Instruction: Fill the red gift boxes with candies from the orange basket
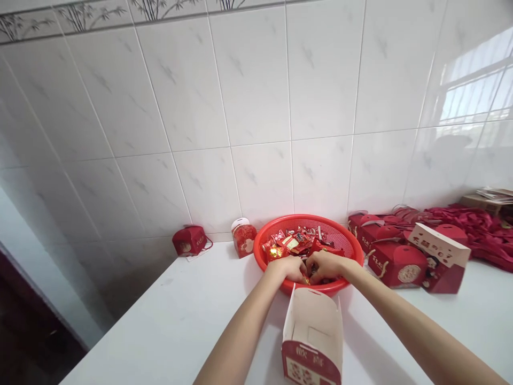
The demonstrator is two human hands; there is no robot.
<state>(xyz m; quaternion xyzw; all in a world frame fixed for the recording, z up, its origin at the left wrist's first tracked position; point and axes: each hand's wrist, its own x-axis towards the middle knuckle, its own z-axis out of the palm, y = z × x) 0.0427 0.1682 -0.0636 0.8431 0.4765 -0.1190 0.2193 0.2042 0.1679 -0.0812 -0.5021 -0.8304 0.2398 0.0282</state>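
A red plastic basket stands against the tiled wall, holding many red-wrapped candies. Both hands reach into its near side, close together. My left hand has its fingers curled down among the candies, beside a gold-wrapped piece. My right hand is bent in a pinch over the wrappers, its fingertips near those of the left. What either hand holds, if anything, is hidden. An open box, cream inside and dark red on the near end, sits in front of the basket, between the forearms.
A small dark red box and a red-and-white box stand left of the basket. Several red gift boxes are grouped on the right, with dark red fabric behind them. The white table has its edge at the left.
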